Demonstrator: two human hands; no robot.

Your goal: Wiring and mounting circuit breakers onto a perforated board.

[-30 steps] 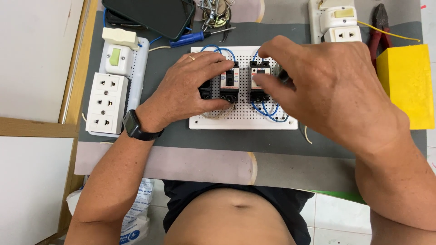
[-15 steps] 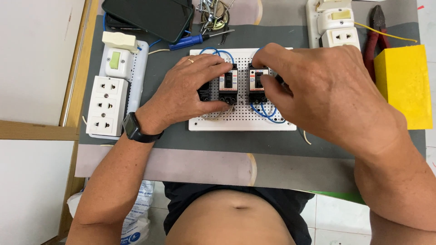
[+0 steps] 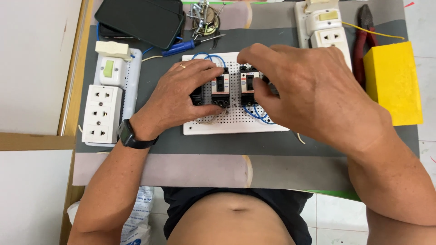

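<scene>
Barely shifted since earlier, my left hand (image 3: 181, 97) pinches the left black circuit breaker (image 3: 220, 87) on the white perforated board (image 3: 236, 124); my right hand (image 3: 309, 95) grips its twin (image 3: 248, 85), seating it; firm downward pressure seems next.

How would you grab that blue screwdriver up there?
Probably by the blue handle, the thick rounded end. The blue screwdriver lies flat, its thin shaft pointing right toward the pile of screws. Come from above, below the black tablet that crowds it.
</scene>
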